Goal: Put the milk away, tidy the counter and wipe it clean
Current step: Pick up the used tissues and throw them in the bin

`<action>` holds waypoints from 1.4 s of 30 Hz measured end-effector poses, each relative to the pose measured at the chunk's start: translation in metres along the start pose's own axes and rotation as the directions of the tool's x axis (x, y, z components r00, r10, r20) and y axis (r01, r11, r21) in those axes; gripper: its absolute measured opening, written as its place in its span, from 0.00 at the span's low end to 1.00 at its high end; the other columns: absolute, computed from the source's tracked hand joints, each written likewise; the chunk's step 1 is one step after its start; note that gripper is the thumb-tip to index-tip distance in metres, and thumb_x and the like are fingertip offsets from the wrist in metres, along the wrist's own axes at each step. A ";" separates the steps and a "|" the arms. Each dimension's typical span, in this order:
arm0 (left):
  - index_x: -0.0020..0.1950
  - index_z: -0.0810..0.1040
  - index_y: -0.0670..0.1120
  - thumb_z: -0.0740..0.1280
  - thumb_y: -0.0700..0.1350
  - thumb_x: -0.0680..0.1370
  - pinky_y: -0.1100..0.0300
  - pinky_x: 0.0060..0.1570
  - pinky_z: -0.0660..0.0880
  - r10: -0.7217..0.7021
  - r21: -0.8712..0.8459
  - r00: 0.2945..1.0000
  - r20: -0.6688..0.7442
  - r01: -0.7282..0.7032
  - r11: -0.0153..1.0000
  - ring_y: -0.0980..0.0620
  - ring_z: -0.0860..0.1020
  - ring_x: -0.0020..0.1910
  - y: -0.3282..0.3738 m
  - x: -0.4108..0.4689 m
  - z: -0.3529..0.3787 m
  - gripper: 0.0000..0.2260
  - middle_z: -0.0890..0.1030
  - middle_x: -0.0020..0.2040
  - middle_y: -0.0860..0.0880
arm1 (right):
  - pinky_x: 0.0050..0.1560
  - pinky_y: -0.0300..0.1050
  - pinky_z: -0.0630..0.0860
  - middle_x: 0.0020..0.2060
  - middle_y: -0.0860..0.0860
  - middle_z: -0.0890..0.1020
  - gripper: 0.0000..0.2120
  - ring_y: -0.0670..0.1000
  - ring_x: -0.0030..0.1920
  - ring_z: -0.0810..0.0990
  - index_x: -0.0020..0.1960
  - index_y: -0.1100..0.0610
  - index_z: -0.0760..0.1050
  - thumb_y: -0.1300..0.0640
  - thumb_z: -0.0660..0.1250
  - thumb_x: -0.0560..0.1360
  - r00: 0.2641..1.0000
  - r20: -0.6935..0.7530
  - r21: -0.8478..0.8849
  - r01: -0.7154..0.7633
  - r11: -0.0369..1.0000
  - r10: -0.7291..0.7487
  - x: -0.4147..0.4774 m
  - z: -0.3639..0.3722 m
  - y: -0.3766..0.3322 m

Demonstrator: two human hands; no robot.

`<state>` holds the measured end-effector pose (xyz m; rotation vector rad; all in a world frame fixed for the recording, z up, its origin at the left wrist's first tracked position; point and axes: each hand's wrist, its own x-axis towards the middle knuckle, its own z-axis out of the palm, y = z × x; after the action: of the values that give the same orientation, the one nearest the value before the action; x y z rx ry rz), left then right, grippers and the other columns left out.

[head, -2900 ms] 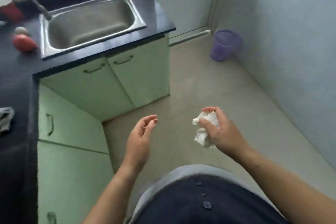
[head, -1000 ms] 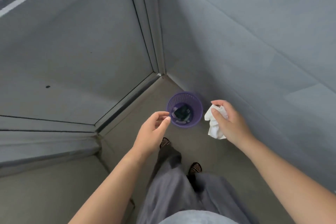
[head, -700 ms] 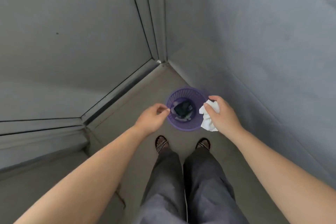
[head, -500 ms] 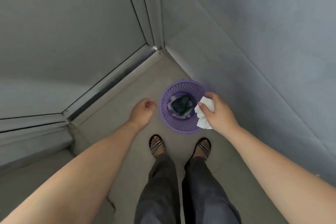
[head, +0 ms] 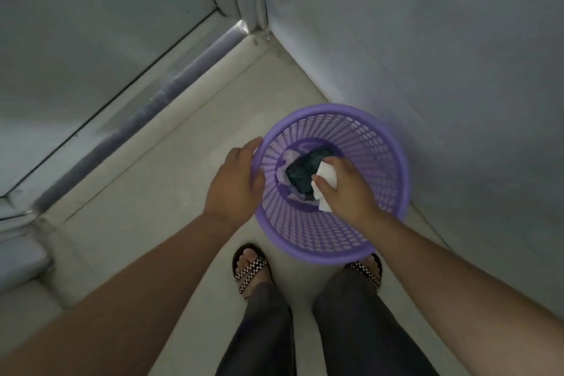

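Observation:
A purple mesh waste basket (head: 387, 143) stands on the floor in the corner, right in front of my feet. My right hand (head: 346, 189) is over the basket's opening and grips a crumpled white paper tissue (head: 327, 177). My left hand (head: 236, 185) holds the basket's left rim, fingers curled over its edge. At the basket's bottom lie a dark wrapper (head: 305, 169) and pale scraps. Neither the counter nor the milk is in view.
A grey wall (head: 427, 40) rises right behind the basket. A sliding door with its metal track (head: 152, 101) runs along the left. My sandalled feet (head: 251, 265) stand on the pale floor just short of the basket.
I walked from the counter to the corner and bent toward the basket. My right hand moved the tissue from beside the rim to over the opening. My left hand took hold of the rim.

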<state>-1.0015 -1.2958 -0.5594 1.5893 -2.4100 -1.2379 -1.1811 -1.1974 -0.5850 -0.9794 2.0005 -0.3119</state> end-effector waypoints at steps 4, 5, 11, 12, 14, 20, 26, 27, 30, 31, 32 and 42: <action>0.72 0.62 0.50 0.59 0.46 0.80 0.61 0.45 0.71 0.020 -0.101 1.000 0.007 -0.019 0.995 0.52 0.77 0.49 -0.004 -0.001 0.007 0.21 0.76 0.55 0.50 | 0.64 0.51 0.67 0.69 0.58 0.66 0.29 0.58 0.68 0.66 0.72 0.59 0.59 0.46 0.62 0.76 0.994 0.048 -0.051 -0.094 0.994 0.097 0.030 0.016 0.004; 0.72 0.61 0.50 0.59 0.46 0.80 0.61 0.47 0.72 0.014 -0.128 1.000 0.002 -0.013 0.992 0.53 0.76 0.51 -0.002 -0.002 0.007 0.21 0.76 0.58 0.50 | 0.65 0.53 0.67 0.70 0.58 0.65 0.30 0.58 0.68 0.66 0.72 0.59 0.57 0.46 0.61 0.76 0.990 0.065 -0.112 -0.118 0.987 0.126 0.032 0.017 0.007; 0.74 0.57 0.53 0.57 0.50 0.80 0.66 0.42 0.73 -0.129 -0.129 0.986 0.109 0.143 0.981 0.52 0.77 0.48 0.010 -0.005 -0.003 0.22 0.75 0.55 0.51 | 0.63 0.59 0.68 0.69 0.57 0.65 0.29 0.59 0.67 0.64 0.71 0.57 0.59 0.42 0.57 0.76 0.974 0.138 -0.344 -0.121 0.931 0.177 -0.011 -0.005 0.014; 0.74 0.57 0.54 0.58 0.51 0.80 0.61 0.45 0.74 -0.160 -0.095 0.978 0.137 0.174 0.980 0.50 0.77 0.50 0.012 -0.007 -0.008 0.23 0.75 0.57 0.48 | 0.62 0.58 0.68 0.68 0.57 0.66 0.28 0.59 0.66 0.65 0.70 0.57 0.60 0.41 0.56 0.77 0.979 0.135 -0.341 -0.101 0.935 0.155 -0.021 -0.014 0.009; 0.74 0.57 0.55 0.59 0.53 0.79 0.56 0.53 0.72 -0.234 -0.042 0.958 0.166 0.244 0.969 0.45 0.76 0.56 0.022 -0.013 -0.024 0.24 0.73 0.61 0.43 | 0.61 0.57 0.69 0.67 0.57 0.68 0.27 0.59 0.66 0.66 0.70 0.57 0.62 0.41 0.55 0.77 0.988 0.121 -0.307 -0.058 0.950 0.099 -0.044 -0.034 -0.008; 0.69 0.68 0.51 0.60 0.54 0.78 0.61 0.54 0.65 -0.421 -0.114 0.902 0.095 0.430 0.895 0.47 0.74 0.60 0.085 -0.073 -0.104 0.20 0.74 0.64 0.44 | 0.61 0.47 0.69 0.64 0.55 0.72 0.25 0.56 0.64 0.70 0.66 0.57 0.68 0.42 0.59 0.76 0.999 0.043 -0.069 -0.017 0.997 0.020 -0.133 -0.105 -0.084; 0.65 0.72 0.50 0.61 0.51 0.78 0.63 0.51 0.65 -0.450 -0.294 0.882 0.144 0.472 0.831 0.50 0.74 0.57 0.175 -0.187 -0.211 0.16 0.76 0.58 0.48 | 0.62 0.43 0.65 0.67 0.51 0.70 0.25 0.51 0.67 0.69 0.68 0.54 0.66 0.42 0.57 0.77 0.988 0.153 0.041 0.027 0.999 -0.033 -0.247 -0.183 -0.176; 0.64 0.73 0.49 0.61 0.50 0.78 0.65 0.50 0.65 -0.436 -0.321 0.885 0.163 0.466 0.825 0.51 0.74 0.55 0.190 -0.207 -0.228 0.15 0.76 0.57 0.48 | 0.62 0.43 0.65 0.66 0.50 0.71 0.24 0.49 0.66 0.69 0.68 0.53 0.66 0.42 0.57 0.77 0.984 0.169 0.070 0.035 0.997 -0.047 -0.268 -0.195 -0.190; 0.63 0.74 0.49 0.62 0.50 0.78 0.65 0.54 0.66 -0.384 -0.355 0.901 0.200 0.432 0.829 0.53 0.76 0.54 0.232 -0.265 -0.277 0.14 0.77 0.55 0.50 | 0.62 0.41 0.65 0.66 0.48 0.71 0.23 0.46 0.65 0.69 0.69 0.51 0.66 0.42 0.56 0.77 0.974 0.202 0.075 0.085 0.994 -0.098 -0.333 -0.234 -0.232; 0.63 0.73 0.50 0.62 0.50 0.78 0.64 0.56 0.67 -0.370 -0.367 0.907 0.201 0.420 0.830 0.54 0.76 0.54 0.245 -0.283 -0.293 0.14 0.77 0.55 0.51 | 0.63 0.41 0.65 0.67 0.47 0.70 0.24 0.46 0.66 0.68 0.69 0.52 0.65 0.42 0.55 0.77 0.971 0.205 0.070 0.107 0.992 -0.119 -0.353 -0.247 -0.245; 0.63 0.73 0.50 0.62 0.51 0.78 0.64 0.56 0.67 -0.358 -0.382 0.913 0.195 0.407 0.830 0.57 0.75 0.53 0.258 -0.299 -0.307 0.14 0.77 0.55 0.52 | 0.64 0.41 0.64 0.67 0.47 0.70 0.24 0.45 0.67 0.67 0.70 0.51 0.64 0.42 0.54 0.78 0.970 0.204 0.066 0.124 0.990 -0.135 -0.372 -0.259 -0.255; 0.63 0.72 0.59 0.59 0.55 0.78 0.72 0.51 0.66 -0.195 -0.457 0.981 -0.021 0.164 0.874 0.69 0.72 0.55 0.328 -0.400 -0.398 0.13 0.76 0.55 0.63 | 0.65 0.35 0.60 0.68 0.43 0.69 0.22 0.41 0.67 0.65 0.70 0.52 0.64 0.44 0.52 0.78 0.906 0.051 0.056 0.417 0.907 -0.420 -0.478 -0.330 -0.327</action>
<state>-0.9024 -1.1676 0.0724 1.6893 -1.7773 -1.5992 -1.1185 -1.1059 0.0726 -1.3731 1.7057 -0.5497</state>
